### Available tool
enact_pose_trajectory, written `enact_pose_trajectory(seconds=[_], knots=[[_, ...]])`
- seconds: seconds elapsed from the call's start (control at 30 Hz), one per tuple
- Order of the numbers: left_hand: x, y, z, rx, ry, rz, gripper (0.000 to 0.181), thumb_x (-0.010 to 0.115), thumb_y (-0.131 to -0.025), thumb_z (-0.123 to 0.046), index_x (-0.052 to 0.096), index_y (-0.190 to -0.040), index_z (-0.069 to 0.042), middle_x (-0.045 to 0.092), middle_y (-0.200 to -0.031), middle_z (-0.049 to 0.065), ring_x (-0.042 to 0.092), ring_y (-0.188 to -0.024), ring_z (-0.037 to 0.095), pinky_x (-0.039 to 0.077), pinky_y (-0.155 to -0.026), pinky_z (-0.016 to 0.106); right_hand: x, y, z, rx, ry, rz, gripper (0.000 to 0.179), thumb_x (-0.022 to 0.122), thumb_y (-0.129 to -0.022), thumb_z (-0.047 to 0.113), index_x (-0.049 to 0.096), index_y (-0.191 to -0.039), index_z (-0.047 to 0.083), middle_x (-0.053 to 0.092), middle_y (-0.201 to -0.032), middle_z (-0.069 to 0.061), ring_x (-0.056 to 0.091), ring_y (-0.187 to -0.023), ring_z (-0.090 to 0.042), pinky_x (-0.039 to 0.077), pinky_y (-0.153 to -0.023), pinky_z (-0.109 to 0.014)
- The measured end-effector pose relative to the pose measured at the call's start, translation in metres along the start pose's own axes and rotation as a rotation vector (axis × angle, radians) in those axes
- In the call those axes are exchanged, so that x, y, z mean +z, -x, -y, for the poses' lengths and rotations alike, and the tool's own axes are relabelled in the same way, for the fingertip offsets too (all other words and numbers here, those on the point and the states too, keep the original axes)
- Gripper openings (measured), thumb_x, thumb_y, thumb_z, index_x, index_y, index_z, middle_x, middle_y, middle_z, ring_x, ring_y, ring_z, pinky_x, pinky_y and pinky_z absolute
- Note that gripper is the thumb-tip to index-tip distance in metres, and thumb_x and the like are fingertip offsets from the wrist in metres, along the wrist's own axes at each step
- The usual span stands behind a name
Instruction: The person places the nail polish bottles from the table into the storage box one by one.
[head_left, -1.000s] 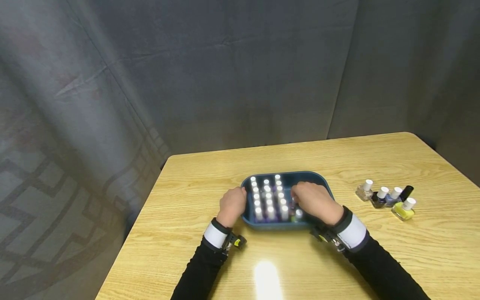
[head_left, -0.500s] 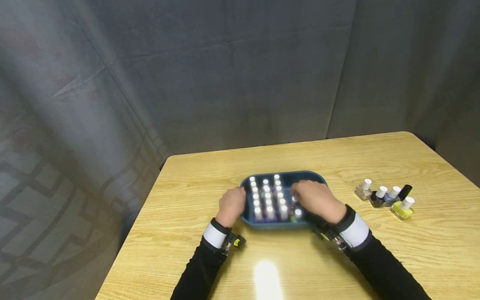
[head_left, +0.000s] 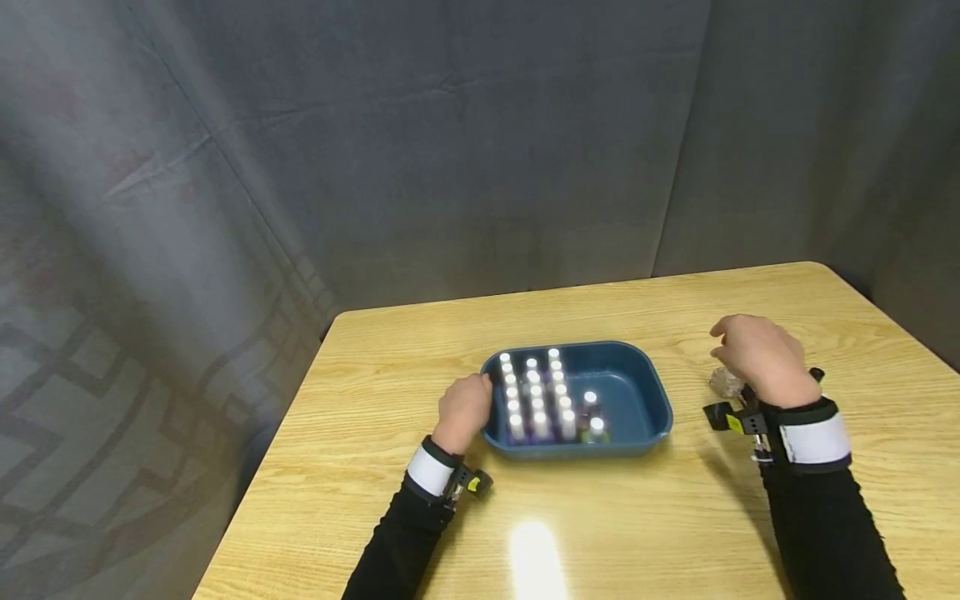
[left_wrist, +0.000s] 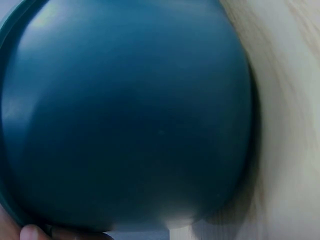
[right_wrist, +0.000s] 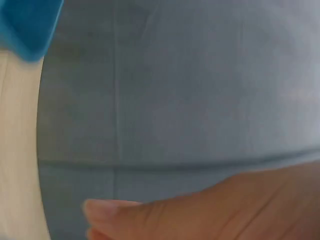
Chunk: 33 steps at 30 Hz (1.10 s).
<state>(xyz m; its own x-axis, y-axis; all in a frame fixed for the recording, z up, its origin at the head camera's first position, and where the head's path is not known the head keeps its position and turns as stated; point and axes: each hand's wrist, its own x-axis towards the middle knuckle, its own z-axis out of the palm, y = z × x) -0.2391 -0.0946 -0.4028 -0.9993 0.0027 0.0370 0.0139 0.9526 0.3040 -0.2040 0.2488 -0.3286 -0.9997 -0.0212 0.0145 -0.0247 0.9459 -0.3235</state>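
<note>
My left hand (head_left: pixel 463 410) grips the left rim of a blue plastic tray (head_left: pixel 630 400). The tray's outer wall (left_wrist: pixel 130 115) fills most of the left wrist view, with a thumb tip at the lower left. Rows of white-capped nail polish bottles (head_left: pixel 538 402) stand in the tray's left part, and two more (head_left: pixel 596 427) begin another row beside them. My right hand (head_left: pixel 765 358) hovers over the loose bottles at the right, fingers loosely bent, with nothing visible in them. A glittery clear nail polish bottle (head_left: pixel 724 382) shows under it; the hand and wrist hide most others.
A black cap (head_left: pixel 817 375) pokes out beyond the right wrist. The wooden table (head_left: pixel 420 350) ends at a grey curtain (head_left: pixel 487 167) behind and at the left. The tray's right part shows bare floor.
My right hand has left the tray and moved right, over the loose bottles. A bottle stands in the tray where its fingers were. The left hand stays at the rim.
</note>
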Motion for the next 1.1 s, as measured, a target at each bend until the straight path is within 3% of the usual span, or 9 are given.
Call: enact_pose_trajectory(seconds=[0.17,0.3,0.6,0.77,0.9,1.1], knots=[[0.0,0.0,0.002,-0.002,0.004,-0.001,0.045,0.034,-0.098,-0.029,0.064,-0.078,-0.002,0.064,-0.074,0.015,0.058,-0.06,0.023,0.043,-0.045,0.032,-0.002,-0.003,-0.027,0.085,-0.023,0.14,0.042,0.062,-0.082,0.01,0.052,-0.114,-0.016,0.051,-0.115,-0.037,0.053,-0.095,-0.05,0.047,-0.062,-0.047],[0.0,0.0,0.004,-0.004,0.003,-0.009,0.045,0.034,-0.098,-0.03,0.064,-0.079,-0.002,0.065,-0.076,0.016,0.061,-0.064,0.025,0.045,-0.046,0.034,-0.001,-0.006,-0.033,0.124,-0.029,0.171,0.04,0.064,-0.081,0.013,0.056,-0.108,-0.014,0.053,-0.113,-0.035,0.055,-0.092,-0.048,0.047,-0.059,-0.044],[-0.001,0.0,0.003,-0.003,0.008,-0.007,0.044,0.034,-0.098,-0.03,0.064,-0.079,-0.002,0.065,-0.076,0.016,0.06,-0.063,0.025,0.044,-0.046,0.034,0.001,-0.008,-0.034,0.15,-0.064,0.139,0.024,0.065,-0.08,0.017,0.065,-0.091,-0.004,0.062,-0.091,-0.024,0.056,-0.073,-0.029,0.042,-0.055,-0.04],[0.0,0.0,0.002,0.0,0.0,-0.01,0.045,0.034,-0.098,-0.03,0.064,-0.079,-0.002,0.065,-0.075,0.015,0.06,-0.061,0.024,0.043,-0.045,0.033,0.006,-0.007,-0.036,0.199,-0.084,0.047,0.029,0.066,-0.078,0.018,0.062,-0.096,-0.005,0.06,-0.097,-0.028,0.057,-0.076,-0.037,0.04,-0.057,-0.044],[0.0,0.0,0.002,0.005,-0.004,-0.016,0.045,0.034,-0.098,-0.029,0.064,-0.079,-0.002,0.065,-0.075,0.015,0.06,-0.062,0.024,0.043,-0.045,0.033,0.012,-0.009,-0.038,0.241,-0.086,0.038,0.039,0.067,-0.078,0.019,0.059,-0.104,-0.008,0.057,-0.106,-0.031,0.056,-0.084,-0.044,0.039,-0.059,-0.046],[-0.001,0.001,0.001,0.014,-0.003,-0.021,0.045,0.034,-0.099,-0.028,0.064,-0.078,-0.001,0.065,-0.073,0.015,0.06,-0.061,0.024,0.043,-0.044,0.033,0.015,-0.011,-0.038,0.247,-0.091,0.048,0.023,0.067,-0.078,0.016,0.065,-0.089,-0.004,0.061,-0.094,-0.027,0.056,-0.075,-0.038,0.037,-0.059,-0.046]])
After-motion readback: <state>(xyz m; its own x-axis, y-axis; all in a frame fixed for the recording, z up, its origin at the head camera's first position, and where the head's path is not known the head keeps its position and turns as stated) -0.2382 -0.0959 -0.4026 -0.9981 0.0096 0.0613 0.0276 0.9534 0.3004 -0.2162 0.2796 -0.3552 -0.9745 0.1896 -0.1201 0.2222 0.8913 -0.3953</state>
